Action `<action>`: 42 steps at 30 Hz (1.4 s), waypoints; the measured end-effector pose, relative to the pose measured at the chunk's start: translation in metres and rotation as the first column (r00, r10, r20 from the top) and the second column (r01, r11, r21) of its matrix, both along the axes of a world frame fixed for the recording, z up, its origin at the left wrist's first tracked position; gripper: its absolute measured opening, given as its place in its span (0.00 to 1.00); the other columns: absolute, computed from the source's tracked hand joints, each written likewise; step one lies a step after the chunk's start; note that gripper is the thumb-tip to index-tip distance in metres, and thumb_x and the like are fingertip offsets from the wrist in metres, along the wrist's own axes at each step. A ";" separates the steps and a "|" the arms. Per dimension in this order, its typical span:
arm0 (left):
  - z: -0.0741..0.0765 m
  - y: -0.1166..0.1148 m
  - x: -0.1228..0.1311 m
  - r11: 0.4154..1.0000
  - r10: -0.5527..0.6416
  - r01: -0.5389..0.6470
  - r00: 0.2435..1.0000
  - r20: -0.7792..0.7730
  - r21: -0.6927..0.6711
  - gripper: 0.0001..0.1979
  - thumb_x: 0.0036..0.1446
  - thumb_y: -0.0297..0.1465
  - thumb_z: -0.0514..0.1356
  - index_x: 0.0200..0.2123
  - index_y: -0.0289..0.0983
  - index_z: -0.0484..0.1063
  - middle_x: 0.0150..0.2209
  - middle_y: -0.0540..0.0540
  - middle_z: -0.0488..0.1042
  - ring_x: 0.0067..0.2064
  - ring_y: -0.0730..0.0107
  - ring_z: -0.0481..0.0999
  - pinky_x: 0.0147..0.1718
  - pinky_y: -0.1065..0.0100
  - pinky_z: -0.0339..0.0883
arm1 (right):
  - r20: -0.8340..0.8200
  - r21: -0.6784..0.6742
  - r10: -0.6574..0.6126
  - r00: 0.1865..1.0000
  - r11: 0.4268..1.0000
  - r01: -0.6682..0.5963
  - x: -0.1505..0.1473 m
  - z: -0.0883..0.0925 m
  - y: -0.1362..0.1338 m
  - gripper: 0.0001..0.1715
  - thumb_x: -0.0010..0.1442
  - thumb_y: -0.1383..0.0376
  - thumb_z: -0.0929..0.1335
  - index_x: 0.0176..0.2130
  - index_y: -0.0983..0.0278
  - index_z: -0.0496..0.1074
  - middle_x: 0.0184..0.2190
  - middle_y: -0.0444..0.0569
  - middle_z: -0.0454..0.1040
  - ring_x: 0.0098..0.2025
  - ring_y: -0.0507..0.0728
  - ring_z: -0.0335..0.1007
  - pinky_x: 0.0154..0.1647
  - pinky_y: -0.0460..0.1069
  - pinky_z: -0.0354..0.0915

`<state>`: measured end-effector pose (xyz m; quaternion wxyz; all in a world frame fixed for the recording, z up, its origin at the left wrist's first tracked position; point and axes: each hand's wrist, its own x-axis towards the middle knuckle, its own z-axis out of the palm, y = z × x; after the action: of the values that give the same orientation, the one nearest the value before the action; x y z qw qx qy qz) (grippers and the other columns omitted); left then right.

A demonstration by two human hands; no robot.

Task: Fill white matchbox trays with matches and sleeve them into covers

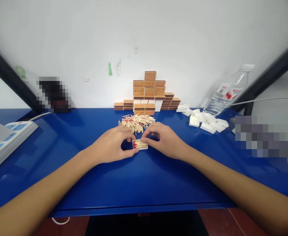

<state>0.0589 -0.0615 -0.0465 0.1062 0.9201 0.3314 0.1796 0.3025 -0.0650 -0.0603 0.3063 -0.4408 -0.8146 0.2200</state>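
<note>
A small white matchbox tray (pixel 140 144) filled with red-tipped matches lies on the blue table (pixel 134 183). My left hand (pixel 112 144) curls around its left end, thumb and fingers pinching it. My right hand (pixel 165 139) holds its right end, fingers bent over the top. Just behind both hands lies a loose heap of matches (pixel 137 122).
Stacked brown matchboxes (pixel 149 93) stand against the white wall. Several empty white trays (pixel 203 119) lie at the right, beside a tilted plastic water bottle (pixel 226 91). A white power strip (pixel 3 137) sits at the left edge. Black frame bars slant at both sides.
</note>
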 end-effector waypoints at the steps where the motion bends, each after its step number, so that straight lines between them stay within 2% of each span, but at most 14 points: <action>1: 0.000 0.000 0.000 1.000 0.000 0.000 1.000 0.003 -0.003 0.11 0.62 0.40 0.67 0.41 0.39 0.80 0.36 0.47 0.78 0.40 0.62 0.75 0.40 0.61 0.69 | 0.027 0.045 0.021 0.999 0.999 -0.022 0.001 0.001 -0.001 0.06 0.64 0.64 0.73 0.34 0.59 0.79 0.32 0.46 0.75 0.38 0.56 0.67 0.41 0.52 0.62; 5: -0.001 0.000 0.000 1.000 0.007 -0.007 1.000 -0.003 0.008 0.10 0.62 0.40 0.67 0.40 0.39 0.80 0.36 0.47 0.78 0.41 0.62 0.75 0.40 0.61 0.69 | 0.114 0.121 0.103 0.988 0.986 -0.117 0.007 0.003 -0.002 0.06 0.66 0.63 0.73 0.34 0.59 0.77 0.35 0.47 0.75 0.43 0.58 0.68 0.46 0.53 0.63; 10: 0.001 -0.002 0.001 1.000 0.006 -0.007 1.000 -0.013 -0.002 0.10 0.63 0.40 0.67 0.39 0.39 0.78 0.36 0.47 0.78 0.41 0.61 0.75 0.40 0.62 0.68 | 0.165 0.078 0.150 0.975 0.983 -0.164 0.009 0.002 0.001 0.06 0.68 0.64 0.72 0.36 0.60 0.76 0.38 0.48 0.74 0.44 0.59 0.68 0.47 0.53 0.63; 15: 0.000 -0.001 0.001 1.000 0.010 -0.010 1.000 -0.021 -0.009 0.11 0.62 0.40 0.67 0.41 0.39 0.78 0.36 0.48 0.77 0.40 0.62 0.74 0.40 0.61 0.67 | 0.116 0.101 0.157 0.981 0.980 -0.169 0.006 0.001 0.000 0.08 0.72 0.63 0.69 0.37 0.60 0.73 0.40 0.49 0.73 0.47 0.59 0.67 0.49 0.54 0.64; 18: 0.000 -0.001 0.000 1.000 -0.008 0.008 1.000 -0.012 0.006 0.11 0.64 0.40 0.66 0.39 0.38 0.77 0.36 0.48 0.77 0.40 0.63 0.74 0.40 0.61 0.67 | 0.098 0.139 0.141 0.985 0.978 -0.154 0.003 0.000 -0.001 0.07 0.70 0.64 0.70 0.37 0.60 0.73 0.40 0.49 0.72 0.47 0.59 0.67 0.51 0.55 0.64; 21: -0.001 -0.001 0.001 1.000 -0.011 0.011 1.000 -0.007 0.018 0.11 0.64 0.40 0.66 0.38 0.38 0.76 0.35 0.48 0.77 0.40 0.63 0.74 0.40 0.62 0.67 | 0.108 0.122 0.150 0.983 0.979 -0.163 0.002 0.000 -0.001 0.05 0.68 0.66 0.72 0.37 0.61 0.75 0.39 0.49 0.72 0.47 0.59 0.67 0.52 0.55 0.64; 35: -0.001 -0.002 0.001 1.000 -0.004 0.005 1.000 -0.014 0.026 0.11 0.64 0.40 0.66 0.38 0.38 0.76 0.35 0.47 0.77 0.40 0.63 0.74 0.39 0.62 0.66 | 0.113 0.147 0.187 0.976 0.968 -0.203 0.003 0.004 -0.006 0.04 0.68 0.67 0.72 0.37 0.61 0.77 0.37 0.48 0.73 0.46 0.58 0.67 0.49 0.54 0.64; 39: -0.002 -0.002 0.001 1.000 0.009 -0.009 1.000 -0.016 0.016 0.11 0.63 0.40 0.66 0.37 0.38 0.76 0.35 0.47 0.77 0.40 0.62 0.73 0.39 0.62 0.66 | 0.118 0.102 0.224 0.967 0.966 -0.237 0.004 0.004 -0.005 0.04 0.69 0.67 0.71 0.40 0.61 0.78 0.39 0.48 0.72 0.46 0.58 0.67 0.50 0.53 0.64; 42: -0.001 -0.002 0.002 1.000 -0.001 0.001 1.000 -0.008 0.014 0.11 0.64 0.40 0.66 0.36 0.37 0.75 0.35 0.47 0.76 0.40 0.63 0.73 0.39 0.62 0.66 | 0.122 0.085 0.301 0.946 0.946 -0.312 0.005 0.005 -0.005 0.07 0.73 0.67 0.68 0.43 0.61 0.78 0.43 0.50 0.72 0.49 0.58 0.66 0.52 0.54 0.65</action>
<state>0.0604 -0.0633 -0.0478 0.0986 0.9217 0.3301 0.1782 0.3079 -0.0699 -0.0550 0.2465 -0.3035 -0.8988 0.1983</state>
